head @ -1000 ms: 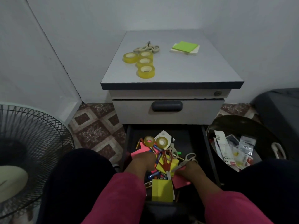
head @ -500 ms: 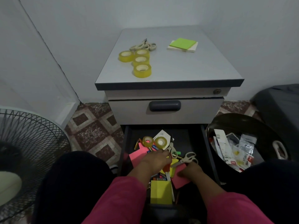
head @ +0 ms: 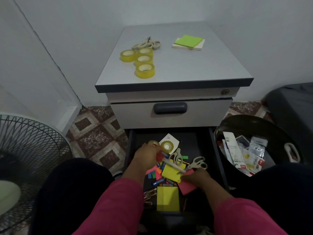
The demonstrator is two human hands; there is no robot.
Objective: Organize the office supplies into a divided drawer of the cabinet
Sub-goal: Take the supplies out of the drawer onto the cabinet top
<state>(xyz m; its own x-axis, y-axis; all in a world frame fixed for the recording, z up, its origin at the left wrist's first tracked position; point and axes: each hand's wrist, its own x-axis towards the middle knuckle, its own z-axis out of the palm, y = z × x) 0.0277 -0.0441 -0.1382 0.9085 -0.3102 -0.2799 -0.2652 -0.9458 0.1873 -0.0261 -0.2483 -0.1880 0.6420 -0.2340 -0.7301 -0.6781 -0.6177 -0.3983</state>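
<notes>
Down in the open bottom drawer [head: 218, 150], the left hand [head: 147, 154] curls its fingers around a tape roll [head: 153, 143] at 11 o'clock of the clutter, while the right hand [head: 194, 178] pinches a pink sticky pad [head: 188, 187] at 4 o'clock, just below grey scissors [head: 197, 163]; four tape rolls [head: 141, 61] sit on the cabinet top [head: 194, 68].

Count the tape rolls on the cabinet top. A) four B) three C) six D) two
A: four yellow tape rolls sit clustered on the left part of the cabinet top, in front of scissors; other rolls lie down in the open drawer, not on top.
</notes>
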